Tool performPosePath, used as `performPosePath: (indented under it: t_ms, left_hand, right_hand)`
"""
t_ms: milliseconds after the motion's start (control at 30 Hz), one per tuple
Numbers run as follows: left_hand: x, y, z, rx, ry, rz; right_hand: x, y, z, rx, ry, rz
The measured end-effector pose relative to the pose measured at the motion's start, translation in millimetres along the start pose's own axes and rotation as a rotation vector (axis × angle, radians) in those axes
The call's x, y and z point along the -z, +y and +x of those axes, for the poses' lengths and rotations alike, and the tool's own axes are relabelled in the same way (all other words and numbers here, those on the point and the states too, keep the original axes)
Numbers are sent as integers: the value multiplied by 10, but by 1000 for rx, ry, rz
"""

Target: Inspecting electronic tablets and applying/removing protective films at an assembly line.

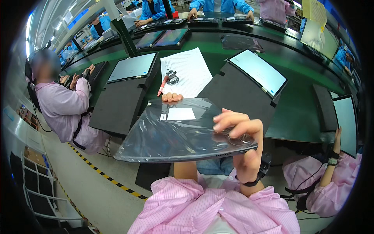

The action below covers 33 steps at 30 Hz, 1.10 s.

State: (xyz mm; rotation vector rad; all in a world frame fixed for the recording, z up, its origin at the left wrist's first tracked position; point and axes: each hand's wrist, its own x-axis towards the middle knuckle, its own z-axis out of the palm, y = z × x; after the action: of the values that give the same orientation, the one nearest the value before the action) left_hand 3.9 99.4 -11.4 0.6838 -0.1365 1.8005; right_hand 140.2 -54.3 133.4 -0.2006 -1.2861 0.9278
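A dark tablet [167, 136], its back facing up under clear, wrinkled film, is held in front of my chest. On its back are a white rectangular label [181, 114], a smaller label beside that, and a round camera ring near the right corner. My left hand [172, 97] supports it from beneath; only the fingertips show, curled over the far edge. At the right end my right hand [243, 134] grips the corner, fingers bent over the filmed back and thumb at the near edge.
Two lit screens [132, 67] [258, 71] rest on black foam pads on the green bench. Between them lie a printed sheet [191, 66] and a small metal item with a red strap [170, 78]. Co-workers sit left [62, 93] and right [323, 183]; others work across a line of trays.
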Motion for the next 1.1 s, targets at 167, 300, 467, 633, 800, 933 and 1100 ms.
performPosePath:
  t_ms: [167, 300, 467, 633, 800, 933, 1100]
  left_hand:
    - [85, 541, 13, -182, -161, 655]
    - [-495, 793, -606, 227, 95, 95]
    - [-1202, 1117, -1167, 582, -52, -327]
    - [-1237, 1207, -1189, 714, -41, -74]
    - [-1289, 1182, -1142, 657, -79, 97]
    - [-1495, 1046, -1314, 458, 194, 291]
    - [-1373, 994, -1243, 741, -65, 787]
  right_hand:
    - [192, 33, 219, 140, -74, -183]
    - [451, -187, 453, 135, 339, -204]
    - [746, -251, 683, -494, 382, 349]
    - [826, -146, 518, -777, 453, 510]
    - [735, -224, 488, -762, 469, 387]
    - [768, -309, 528, -641, 337, 338]
    - [1187, -224, 532, -925, 195, -112]
